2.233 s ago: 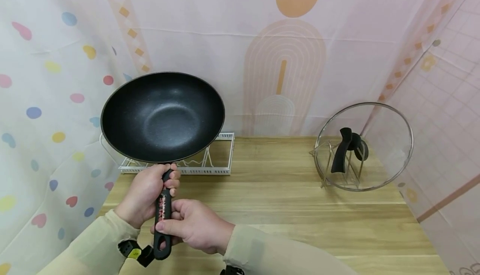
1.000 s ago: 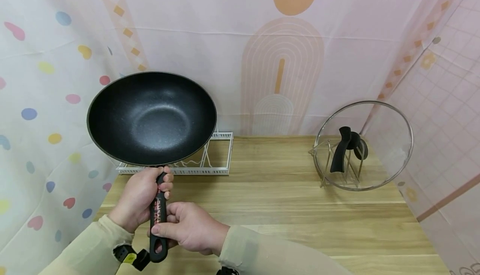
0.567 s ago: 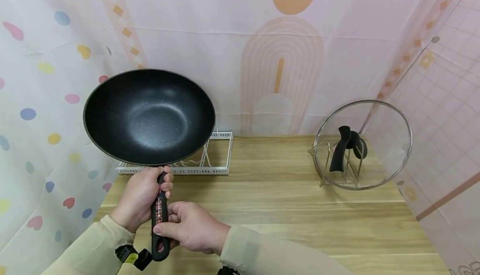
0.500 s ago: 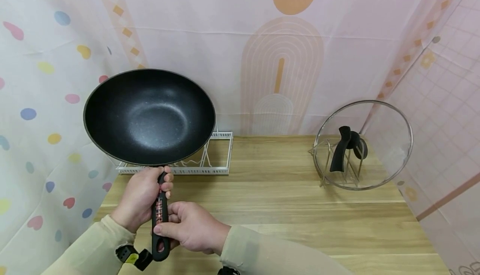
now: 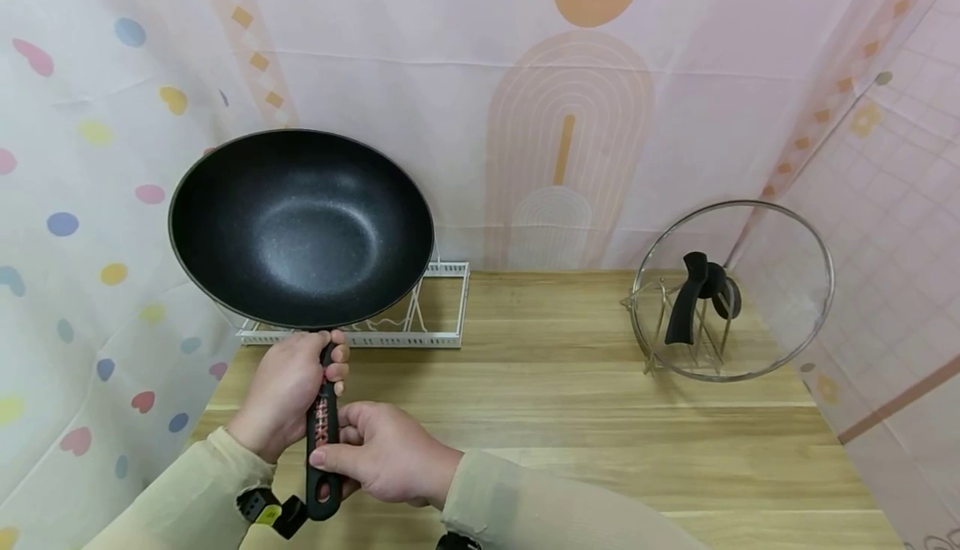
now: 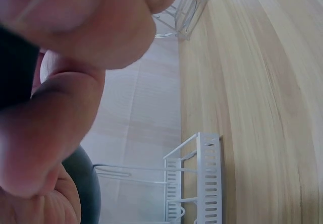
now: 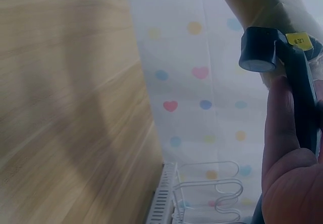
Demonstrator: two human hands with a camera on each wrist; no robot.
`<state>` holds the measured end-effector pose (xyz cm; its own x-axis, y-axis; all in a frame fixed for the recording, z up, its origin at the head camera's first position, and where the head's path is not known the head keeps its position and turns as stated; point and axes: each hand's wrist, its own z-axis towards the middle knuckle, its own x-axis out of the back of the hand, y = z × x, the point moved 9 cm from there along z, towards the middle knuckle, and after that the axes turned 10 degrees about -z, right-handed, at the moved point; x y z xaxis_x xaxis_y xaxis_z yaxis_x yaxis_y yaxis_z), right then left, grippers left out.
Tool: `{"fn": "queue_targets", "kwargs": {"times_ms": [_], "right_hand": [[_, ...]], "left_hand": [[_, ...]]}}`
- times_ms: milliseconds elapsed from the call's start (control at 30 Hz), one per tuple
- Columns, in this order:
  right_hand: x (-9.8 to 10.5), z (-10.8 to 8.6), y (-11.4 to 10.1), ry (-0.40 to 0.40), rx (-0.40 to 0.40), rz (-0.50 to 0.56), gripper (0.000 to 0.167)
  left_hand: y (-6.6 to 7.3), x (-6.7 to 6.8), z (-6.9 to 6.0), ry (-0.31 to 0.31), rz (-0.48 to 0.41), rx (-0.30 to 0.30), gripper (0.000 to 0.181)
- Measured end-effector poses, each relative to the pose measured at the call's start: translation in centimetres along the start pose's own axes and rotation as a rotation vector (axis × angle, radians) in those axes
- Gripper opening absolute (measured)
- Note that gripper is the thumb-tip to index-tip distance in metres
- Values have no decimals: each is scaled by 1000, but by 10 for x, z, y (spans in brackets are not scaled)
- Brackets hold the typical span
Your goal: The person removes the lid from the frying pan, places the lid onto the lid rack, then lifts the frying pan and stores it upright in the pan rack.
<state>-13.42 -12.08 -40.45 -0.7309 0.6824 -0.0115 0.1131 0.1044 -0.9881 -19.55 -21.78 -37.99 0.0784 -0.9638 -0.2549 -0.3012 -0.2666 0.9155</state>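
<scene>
A black wok is held in the air, tilted so that its bare inside faces me. My left hand grips the black handle close to the pan. Lower down, the right hand pinches that handle just above its hanging hole, thumb on top. Up close in the left wrist view, the left hand's curled fingers cover much of the handle. The right hand shows at the edge of the right wrist view, against the dark handle. Behind and below the wok is a white rack, partly hidden by it.
At the right, a glass lid with a metal rim and black knob stands tilted on a small wire stand. Patterned curtains close off the back and sides of the wooden table.
The wok has moved a little left and looks slightly larger than at first. Both hands keep their hold on the handle. In the last half second the head view shifts slightly.
</scene>
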Motion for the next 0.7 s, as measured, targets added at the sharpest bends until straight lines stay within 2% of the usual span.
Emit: {"fn": "queue_targets", "kwargs": {"times_ms": [700], "right_hand": [[2, 1, 0, 63, 30, -75, 11]], "left_hand": [[3, 2, -1, 73, 116, -39, 26]]}}
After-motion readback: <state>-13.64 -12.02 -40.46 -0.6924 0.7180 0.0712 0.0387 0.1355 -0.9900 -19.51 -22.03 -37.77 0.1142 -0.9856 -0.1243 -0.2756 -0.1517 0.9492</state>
